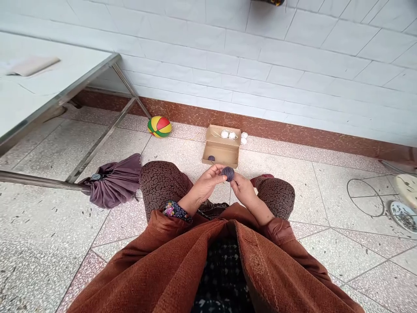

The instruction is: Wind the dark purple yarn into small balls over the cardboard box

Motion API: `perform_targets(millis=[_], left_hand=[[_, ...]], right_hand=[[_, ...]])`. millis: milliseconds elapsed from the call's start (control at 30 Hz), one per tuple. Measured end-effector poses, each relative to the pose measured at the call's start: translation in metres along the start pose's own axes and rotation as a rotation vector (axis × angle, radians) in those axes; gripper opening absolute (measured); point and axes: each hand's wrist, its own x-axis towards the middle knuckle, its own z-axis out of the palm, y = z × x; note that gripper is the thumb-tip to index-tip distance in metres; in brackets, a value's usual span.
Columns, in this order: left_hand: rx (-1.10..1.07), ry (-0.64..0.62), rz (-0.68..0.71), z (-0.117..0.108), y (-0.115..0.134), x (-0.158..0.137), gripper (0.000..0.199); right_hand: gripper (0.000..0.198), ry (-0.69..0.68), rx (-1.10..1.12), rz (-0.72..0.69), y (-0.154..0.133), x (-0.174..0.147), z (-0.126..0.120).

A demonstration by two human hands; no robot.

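Between left hand and right hand, pinched by both, a purple-gray yarn ball, round, beyond them open cardboard box, dark ball inside, white yarn balls in its lid

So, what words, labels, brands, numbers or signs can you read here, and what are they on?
None can be read.
Pale round patch on the purple pleated fabric: too small to tell whether it bears text.
Paper on the white table: too blurred to read, if printed at all.
Cardboard box and held dark yarn ball: no lettering visible.
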Motion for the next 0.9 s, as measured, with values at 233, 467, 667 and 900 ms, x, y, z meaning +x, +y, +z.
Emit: perform_targets(millis=[233,467,667,900], left_hand=[[-0.051,0.129,0.025,-0.006,-0.005,0.003,0.046],[0.143,0.091,0.041,-0.003,-0.004,0.000,0.048],[0.093,-0.105,-0.027,0.001,0.002,-0.007,0.047],[-0.097,-0.018,0.036,-0.002,-0.002,-0.001,0.052]], right_hand=[[0.027,-0.103,-0.019,-0.182,-0.019,-0.006,-0.007],[0.030,0.001,0.060,-0.229,-0.040,0.006,-0.045],[0.033,0.196,0.099,-0.039,-0.022,0.028,-0.046],[0.038,0.125,0.091,-0.010,-0.011,0.004,-0.004]])
